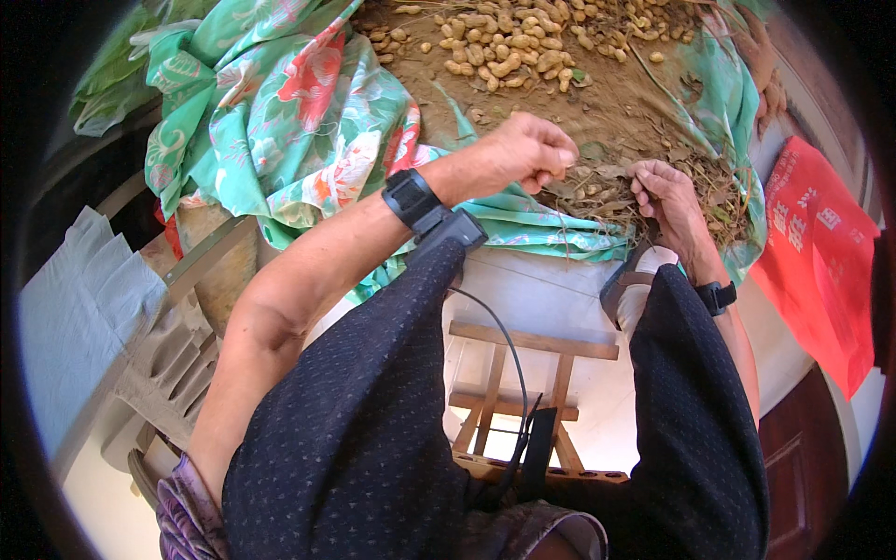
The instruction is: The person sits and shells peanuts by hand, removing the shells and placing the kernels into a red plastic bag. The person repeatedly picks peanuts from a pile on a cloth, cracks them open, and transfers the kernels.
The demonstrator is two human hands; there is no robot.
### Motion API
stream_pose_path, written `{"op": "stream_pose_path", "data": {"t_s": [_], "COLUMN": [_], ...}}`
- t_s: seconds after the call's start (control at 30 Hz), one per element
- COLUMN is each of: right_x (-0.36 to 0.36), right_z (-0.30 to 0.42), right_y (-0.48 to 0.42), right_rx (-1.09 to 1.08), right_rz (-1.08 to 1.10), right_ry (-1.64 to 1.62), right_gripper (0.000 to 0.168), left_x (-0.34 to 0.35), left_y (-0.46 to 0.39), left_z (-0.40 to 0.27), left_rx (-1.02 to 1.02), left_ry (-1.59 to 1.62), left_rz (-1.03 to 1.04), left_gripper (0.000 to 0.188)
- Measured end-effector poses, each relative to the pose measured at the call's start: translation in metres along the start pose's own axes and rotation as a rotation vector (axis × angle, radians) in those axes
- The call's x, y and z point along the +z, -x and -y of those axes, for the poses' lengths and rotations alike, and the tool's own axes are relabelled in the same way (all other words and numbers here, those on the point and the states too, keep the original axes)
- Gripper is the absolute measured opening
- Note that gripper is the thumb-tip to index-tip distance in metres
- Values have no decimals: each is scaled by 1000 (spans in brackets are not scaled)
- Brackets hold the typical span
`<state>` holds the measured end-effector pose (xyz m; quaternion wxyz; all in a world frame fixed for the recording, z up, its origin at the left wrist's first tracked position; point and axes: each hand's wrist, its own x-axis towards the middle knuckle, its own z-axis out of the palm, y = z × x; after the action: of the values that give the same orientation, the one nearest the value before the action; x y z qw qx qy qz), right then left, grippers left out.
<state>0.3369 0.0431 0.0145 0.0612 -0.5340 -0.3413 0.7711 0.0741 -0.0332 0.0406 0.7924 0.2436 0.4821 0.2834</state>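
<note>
My left hand hovers over the near part of a soil-covered patterned green cloth, fingers drawn in and thumb pressed to them. No object shows clearly in it. To its right, my right hand is at a heap of dry leaves and stems, with thumb and forefinger close together. Whether they pinch a small piece is hidden. A few pods seem mixed into the litter between the hands. Farther off on the cloth lies a pile of unshelled peanuts.
A red bag bearing writing stands at the right. Between my knees is a wooden folding stool frame, with a black cable hanging above it. My shoe rests by the cloth's near edge. At left lies a pale blue sheet.
</note>
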Motion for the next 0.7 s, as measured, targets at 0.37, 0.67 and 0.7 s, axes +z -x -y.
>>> {"op": "stream_pose_path", "data": {"t_s": [0.37, 0.67, 0.7], "right_x": [25, 46, 47], "right_z": [41, 45, 46], "right_y": [13, 0, 0], "right_rx": [-18, 43, 45], "right_rz": [278, 493, 504], "right_ry": [-105, -468, -490], "right_gripper": [25, 45, 46], "left_x": [-11, 17, 21], "left_y": [-10, -13, -14], "left_z": [-24, -39, -40], "left_rx": [153, 300, 316], "left_ry": [630, 417, 404], "left_rz": [222, 60, 44], "left_gripper": [39, 29, 29]}}
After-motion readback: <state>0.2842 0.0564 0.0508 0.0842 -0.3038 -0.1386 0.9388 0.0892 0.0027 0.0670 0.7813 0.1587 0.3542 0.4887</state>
